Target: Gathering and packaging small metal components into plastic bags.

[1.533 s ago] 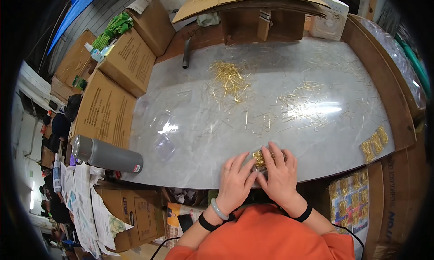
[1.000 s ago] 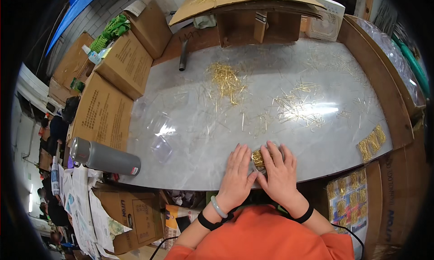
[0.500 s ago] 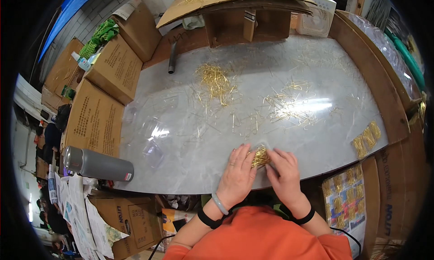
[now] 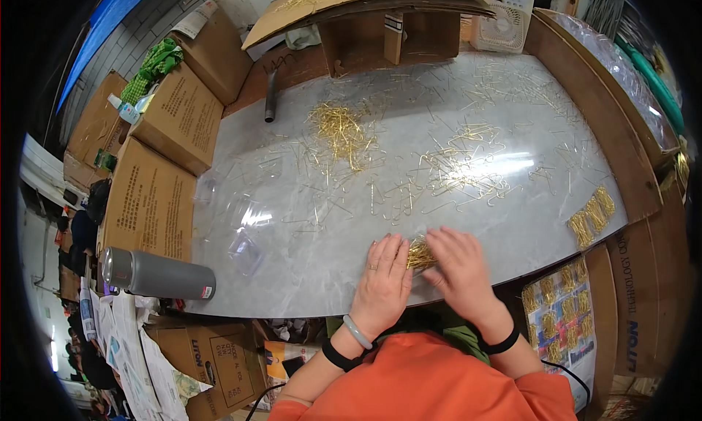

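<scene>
Near the front edge of the table, a bundle of gold wire hooks (image 4: 420, 255) lies between my two hands. My left hand (image 4: 382, 275) presses along its left side, fingers straight and close together. Against the right side rests my right hand (image 4: 459, 264), its fingers reaching over the far end and its thumb by the near part. The bundle's underside and edges are partly hidden by my fingers. Farther off lie a scatter of loose gold hooks (image 4: 468, 161) and a denser heap of gold hooks (image 4: 341, 132).
Finished-looking bundles of hooks (image 4: 591, 217) lie at the right table edge; more sit on a sheet (image 4: 559, 315) below. A grey bottle (image 4: 172, 275) lies at left, near clear plastic pieces (image 4: 245, 251). Cardboard boxes (image 4: 146, 201) line the left side; a dark tube (image 4: 270, 99) stands behind.
My right hand has shifted slightly right and its fingers have moved farther over the bundle's far end. My left hand stays at the bundle's left side. The whole view has tilted slightly.
</scene>
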`<state>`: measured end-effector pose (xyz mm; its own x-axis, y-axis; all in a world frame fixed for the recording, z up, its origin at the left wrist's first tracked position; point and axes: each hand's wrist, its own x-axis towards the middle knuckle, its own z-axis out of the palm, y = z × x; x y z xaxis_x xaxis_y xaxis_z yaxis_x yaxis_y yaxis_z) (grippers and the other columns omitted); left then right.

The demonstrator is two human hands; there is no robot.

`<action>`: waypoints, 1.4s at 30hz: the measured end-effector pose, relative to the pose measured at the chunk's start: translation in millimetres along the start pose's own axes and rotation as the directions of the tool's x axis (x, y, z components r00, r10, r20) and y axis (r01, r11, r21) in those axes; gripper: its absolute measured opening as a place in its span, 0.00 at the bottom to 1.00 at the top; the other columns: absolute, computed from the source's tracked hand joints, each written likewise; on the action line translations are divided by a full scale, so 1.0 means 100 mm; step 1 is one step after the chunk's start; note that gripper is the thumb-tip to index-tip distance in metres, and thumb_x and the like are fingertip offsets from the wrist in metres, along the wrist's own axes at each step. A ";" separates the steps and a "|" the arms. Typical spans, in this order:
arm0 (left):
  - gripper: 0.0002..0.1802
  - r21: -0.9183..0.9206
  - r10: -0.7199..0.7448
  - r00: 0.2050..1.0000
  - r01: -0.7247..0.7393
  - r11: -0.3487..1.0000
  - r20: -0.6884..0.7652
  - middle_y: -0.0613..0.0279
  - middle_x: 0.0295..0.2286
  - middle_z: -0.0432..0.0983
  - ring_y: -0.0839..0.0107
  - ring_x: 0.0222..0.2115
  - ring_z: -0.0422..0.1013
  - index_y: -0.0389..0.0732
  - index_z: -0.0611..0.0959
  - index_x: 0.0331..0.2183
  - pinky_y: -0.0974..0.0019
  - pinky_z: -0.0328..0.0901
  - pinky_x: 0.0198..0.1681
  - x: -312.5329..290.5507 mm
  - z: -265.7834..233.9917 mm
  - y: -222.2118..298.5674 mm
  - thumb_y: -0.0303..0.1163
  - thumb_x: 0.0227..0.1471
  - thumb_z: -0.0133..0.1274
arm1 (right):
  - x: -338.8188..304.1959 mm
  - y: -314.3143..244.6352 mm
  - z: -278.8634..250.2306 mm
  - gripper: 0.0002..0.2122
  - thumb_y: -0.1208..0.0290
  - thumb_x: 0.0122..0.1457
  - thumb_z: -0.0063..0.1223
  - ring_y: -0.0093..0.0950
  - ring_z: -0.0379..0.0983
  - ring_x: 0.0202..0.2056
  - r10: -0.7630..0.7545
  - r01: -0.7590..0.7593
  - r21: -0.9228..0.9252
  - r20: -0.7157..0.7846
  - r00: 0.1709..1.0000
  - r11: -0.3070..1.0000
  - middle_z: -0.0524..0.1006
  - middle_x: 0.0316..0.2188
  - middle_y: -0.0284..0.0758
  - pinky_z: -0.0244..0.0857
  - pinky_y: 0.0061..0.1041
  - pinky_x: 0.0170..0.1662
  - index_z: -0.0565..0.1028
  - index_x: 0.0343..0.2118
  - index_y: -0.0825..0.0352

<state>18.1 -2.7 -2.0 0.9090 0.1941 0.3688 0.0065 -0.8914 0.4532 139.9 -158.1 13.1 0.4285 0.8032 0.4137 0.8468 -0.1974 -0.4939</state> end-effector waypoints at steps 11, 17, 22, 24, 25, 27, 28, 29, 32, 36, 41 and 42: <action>0.35 -0.126 0.013 1.000 -0.011 0.992 0.012 0.41 0.63 0.57 0.42 0.66 0.53 0.28 0.58 0.65 0.45 0.50 0.69 -0.04 -0.03 -0.06 0.24 0.59 0.47 | -0.11 -0.25 0.23 0.31 0.64 0.62 0.57 0.48 0.58 0.67 0.049 -0.050 -0.031 -0.018 0.999 0.998 0.65 0.64 0.49 0.43 0.55 0.69 0.62 0.65 0.71; 0.54 -0.447 -0.043 0.999 0.045 0.893 0.014 0.36 0.66 0.50 0.40 0.67 0.50 0.31 0.41 0.69 0.50 0.52 0.68 -0.08 -0.14 -0.12 0.27 0.51 0.57 | 0.02 -0.25 0.21 0.31 0.60 0.55 0.63 0.50 0.57 0.66 0.168 -0.156 0.104 -0.117 0.979 0.982 0.67 0.62 0.49 0.40 0.58 0.68 0.68 0.60 0.69; 0.64 -0.483 -0.062 0.998 0.056 0.874 0.004 0.32 0.66 0.47 0.40 0.67 0.51 0.33 0.34 0.69 0.51 0.54 0.67 -0.09 -0.12 -0.15 0.27 0.47 0.62 | 0.21 -0.31 0.34 0.28 0.57 0.49 0.66 0.50 0.60 0.63 0.147 -0.155 -0.027 -0.194 0.970 0.988 0.70 0.59 0.47 0.42 0.59 0.67 0.74 0.52 0.67; 0.65 -0.518 -0.089 0.996 0.091 0.850 0.028 0.31 0.66 0.47 0.39 0.67 0.51 0.33 0.32 0.69 0.51 0.55 0.66 -0.09 -0.12 -0.14 0.27 0.47 0.62 | 0.24 -0.30 0.37 0.27 0.58 0.48 0.66 0.49 0.61 0.62 0.146 -0.161 -0.060 -0.204 0.968 0.985 0.70 0.59 0.47 0.43 0.58 0.67 0.75 0.50 0.66; 0.65 -0.502 -0.082 0.996 0.082 0.861 0.023 0.31 0.66 0.47 0.39 0.67 0.51 0.33 0.32 0.69 0.51 0.55 0.66 -0.08 -0.11 -0.14 0.27 0.46 0.62 | 0.25 -0.29 0.39 0.27 0.59 0.48 0.66 0.49 0.61 0.62 0.146 -0.164 -0.075 -0.207 0.967 0.984 0.70 0.58 0.46 0.44 0.57 0.66 0.75 0.50 0.66; 0.65 -0.471 -0.075 0.997 0.071 0.879 0.011 0.32 0.66 0.47 0.40 0.67 0.51 0.33 0.33 0.69 0.51 0.56 0.66 -0.09 -0.09 -0.15 0.27 0.46 0.63 | 0.25 -0.28 0.42 0.26 0.60 0.49 0.65 0.49 0.62 0.62 0.150 -0.166 -0.068 -0.202 0.968 0.984 0.70 0.58 0.47 0.47 0.55 0.66 0.75 0.50 0.67; 0.65 -0.468 -0.059 0.998 0.059 0.882 0.015 0.31 0.66 0.47 0.40 0.67 0.52 0.33 0.32 0.69 0.51 0.56 0.66 -0.10 -0.09 -0.16 0.26 0.46 0.62 | 0.23 -0.27 0.43 0.26 0.61 0.49 0.65 0.49 0.62 0.61 0.156 -0.168 -0.046 -0.198 0.968 0.985 0.70 0.59 0.47 0.48 0.54 0.65 0.75 0.50 0.67; 0.65 -0.465 -0.045 0.999 0.048 0.884 0.019 0.31 0.66 0.48 0.40 0.66 0.53 0.34 0.32 0.69 0.52 0.56 0.66 -0.10 -0.09 -0.16 0.26 0.46 0.61 | 0.21 -0.27 0.44 0.25 0.62 0.49 0.64 0.49 0.62 0.61 0.162 -0.170 -0.025 -0.192 0.968 0.985 0.70 0.59 0.47 0.49 0.53 0.64 0.75 0.51 0.67; 0.64 -0.482 0.005 0.999 0.013 0.876 0.036 0.32 0.66 0.47 0.41 0.67 0.52 0.34 0.32 0.69 0.51 0.52 0.68 -0.08 -0.14 -0.14 0.24 0.46 0.60 | 0.18 -0.28 0.48 0.25 0.62 0.52 0.63 0.49 0.62 0.60 0.179 -0.190 -0.049 -0.172 0.969 0.981 0.68 0.60 0.48 0.52 0.51 0.63 0.75 0.53 0.65; 0.60 -0.610 0.028 0.999 0.001 0.793 0.038 0.33 0.67 0.46 0.42 0.68 0.49 0.33 0.33 0.69 0.51 0.48 0.70 -0.10 -0.17 -0.20 0.28 0.49 0.56 | 0.14 -0.24 0.49 0.26 0.57 0.54 0.64 0.49 0.62 0.59 0.100 -0.132 -0.219 -0.154 0.983 0.967 0.67 0.62 0.48 0.55 0.50 0.61 0.76 0.55 0.62; 0.54 -0.841 -0.164 0.986 0.093 0.533 0.004 0.35 0.67 0.47 0.46 0.69 0.48 0.33 0.33 0.69 0.48 0.44 0.71 -0.16 -0.12 -0.24 0.33 0.54 0.49 | 0.18 -0.43 0.24 0.29 0.51 0.53 0.65 0.49 0.63 0.58 0.075 -0.097 -0.305 -0.085 0.994 0.947 0.66 0.63 0.47 0.59 0.49 0.58 0.75 0.56 0.61; 0.53 -0.870 -0.205 0.979 0.109 0.481 0.010 0.35 0.67 0.47 0.47 0.69 0.48 0.33 0.34 0.69 0.47 0.44 0.71 -0.17 -0.13 -0.23 0.34 0.56 0.47 | 0.17 -0.42 0.26 0.29 0.52 0.52 0.65 0.49 0.63 0.57 0.078 -0.100 -0.296 -0.085 0.993 0.950 0.66 0.63 0.46 0.59 0.49 0.57 0.75 0.56 0.61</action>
<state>-2.7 19.8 -7.6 0.8924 0.3686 0.2602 -0.2601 -0.0509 0.9642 103.0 -121.3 21.1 0.5190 0.7343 0.4375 0.8546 -0.4346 -0.2843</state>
